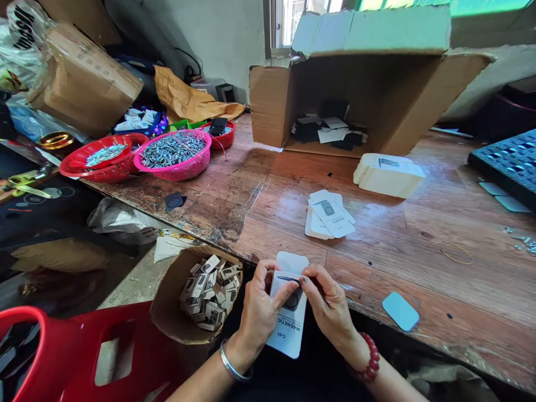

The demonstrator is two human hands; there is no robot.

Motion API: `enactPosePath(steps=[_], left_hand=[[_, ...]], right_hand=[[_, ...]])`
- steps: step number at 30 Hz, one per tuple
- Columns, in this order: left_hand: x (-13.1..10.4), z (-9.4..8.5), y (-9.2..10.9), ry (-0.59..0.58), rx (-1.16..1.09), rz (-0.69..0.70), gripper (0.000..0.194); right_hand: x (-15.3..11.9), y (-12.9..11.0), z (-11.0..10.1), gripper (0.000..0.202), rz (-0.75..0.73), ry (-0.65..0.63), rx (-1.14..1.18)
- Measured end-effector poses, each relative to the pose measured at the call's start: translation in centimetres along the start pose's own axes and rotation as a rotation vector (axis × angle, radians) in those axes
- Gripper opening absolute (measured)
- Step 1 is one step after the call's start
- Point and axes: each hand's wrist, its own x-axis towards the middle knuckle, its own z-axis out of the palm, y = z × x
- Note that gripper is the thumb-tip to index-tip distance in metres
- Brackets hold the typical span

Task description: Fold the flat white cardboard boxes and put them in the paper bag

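Note:
A white printed card (288, 329) with a dark round-marked picture and the word MAGNETIC is held at the table's front edge. My left hand (262, 304) grips its left side, thumb across the front. My right hand (329, 304) pinches its upper right edge. Behind the card's top, a plain pale piece (292, 261) sticks up. Just beyond my hands lies a small pile of similar cards (330, 215). A thicker stack of white cards (389, 174) sits farther back. To the right lies a pale blue rounded piece (401, 311).
An open cardboard box (272, 106) holds black and white pieces at the back. A pink basket (176, 159) and red baskets (98, 167) hold metal parts at the left. Below the table edge stands a carton (167, 307) of small folded cards. A black tray (506, 162) is far right.

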Motion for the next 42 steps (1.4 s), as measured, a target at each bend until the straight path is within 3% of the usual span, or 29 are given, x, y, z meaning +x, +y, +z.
enactPosePath(steps=[4, 8, 12, 17, 20, 24, 37, 42], left_hand=[[0.3, -0.2, 0.4, -0.053, -0.057, 0.016, 0.034], [0.5, -0.8, 0.7, -0.144, -0.119, 0.006, 0.030], [0.3, -1.0, 0.3, -0.135, -0.042, 0.011, 0.026], [0.2, -0.5, 0.2, -0.064, -0.198, -0.079, 0.048], [0.4, -0.6, 0.4, -0.074, -0.244, -0.126, 0.055], [0.4, -0.9, 0.2, -0.150, -0.232, -0.121, 0.051], [-1.3, -1.1, -0.9, -0.268, -0.054, -0.124, 0.046], [-1.9, -0.8, -1.3, -0.251, -0.107, -0.149, 0.051]], right_hand=[[0.2, -0.4, -0.4, 0.017, 0.011, -0.061, 0.001], [1.0, -1.2, -1.2, 0.010, 0.199, -0.092, 0.158], [1.7, -1.6, -1.9, 0.044, 0.396, -0.224, 0.274], [1.6, -1.1, -2.2, 0.017, 0.244, -0.192, 0.102], [1.5, -1.3, -2.5, 0.014, 0.168, -0.239, -0.030], [1.7, -2.1, -3.0, 0.015, 0.187, -0.378, -0.097], [2.3, -1.9, -4.0, 0.015, 0.378, -0.474, 0.030], [1.7, -2.0, -3.6, 0.020, 0.257, -0.442, -0.097]])
